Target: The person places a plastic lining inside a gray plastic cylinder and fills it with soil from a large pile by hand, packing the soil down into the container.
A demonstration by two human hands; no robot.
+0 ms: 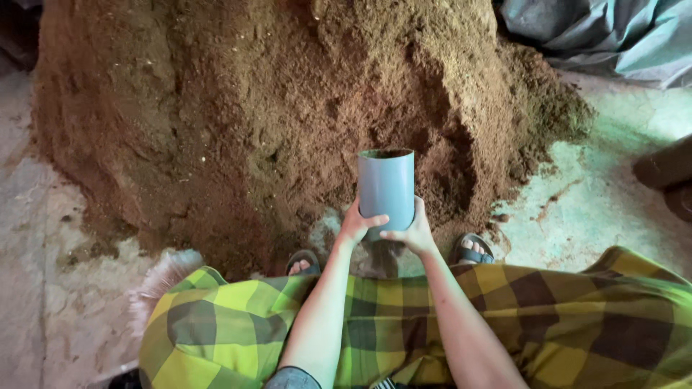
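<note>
Both hands on the grey pipe point(386, 189), held upright in front of me, centre of view. Left hand point(358, 225) wraps the lower left side, thumb across the near face; its grip is closed on the pipe. Right hand point(412, 232) cups the lower right side, fingers round the far side, thumb forward; its grip is also closed on the pipe. The two thumbs nearly meet on the near face, just apart.

Pipe is a short, wide plastic tube, open end up. I can see dark brown fill at the rim, level with or just under it. Bottom end is hidden behind the hands, so I can't tell whether it rests on the ground or is lifted.

Just beyond the pipe: a big heap of brown soil point(274, 108), filling most of the far half of the view. There's a scooped hollow in the heap right behind and to the right of the pipe.

Near side: my lap, covered in a green and brown checked cloth point(404, 317). Two sandalled feet poke out at the heap's near edge, left foot point(303, 261) and right foot point(472, 250), either side of the pipe.

Floor point(598, 202) is pale concrete, soil crumbs scattered on it. Far right corner: a crumpled grey-blue tarp point(605, 36).
</note>
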